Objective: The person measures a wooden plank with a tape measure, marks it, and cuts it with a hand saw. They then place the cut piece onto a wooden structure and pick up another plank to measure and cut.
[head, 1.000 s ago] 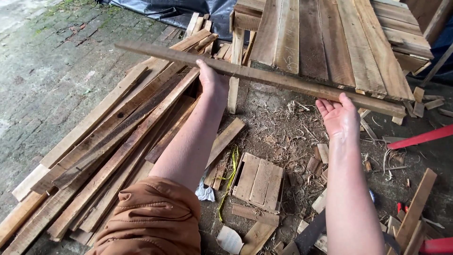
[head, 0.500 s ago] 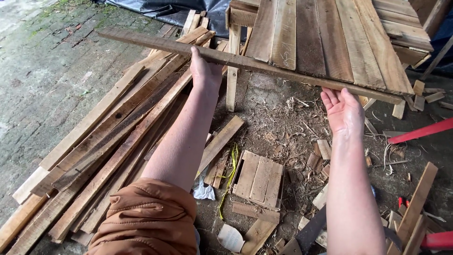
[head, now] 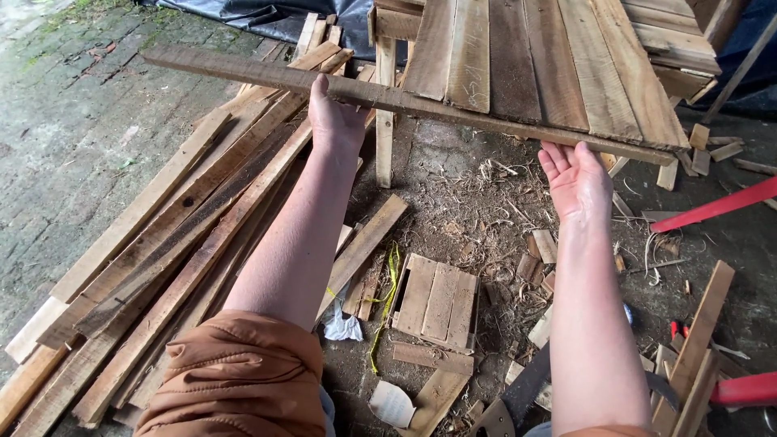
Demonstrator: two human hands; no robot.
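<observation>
A long weathered wooden plank (head: 453, 109) is held level in the air in front of me. My left hand (head: 333, 120) grips it a little left of its middle, fingers wrapped over the top. My right hand (head: 576, 180) is palm up with fingers spread, just under the plank's right part, supporting it from below or barely touching it. The plank's left end reaches out over a heap of boards (head: 162, 243); its right end lies across the front of a slatted pallet top (head: 550, 57).
Many long boards lie stacked on the ground at the left. A small slatted wood panel (head: 437, 299), offcuts, shavings and a yellow strap (head: 388, 291) litter the dirt below. Red tool handles (head: 712, 212) sit at the right. Black sheeting lies at the far top.
The plank has risen and moved away from me, my left hand lifting it. My right hand has opened flat beneath its right part.
</observation>
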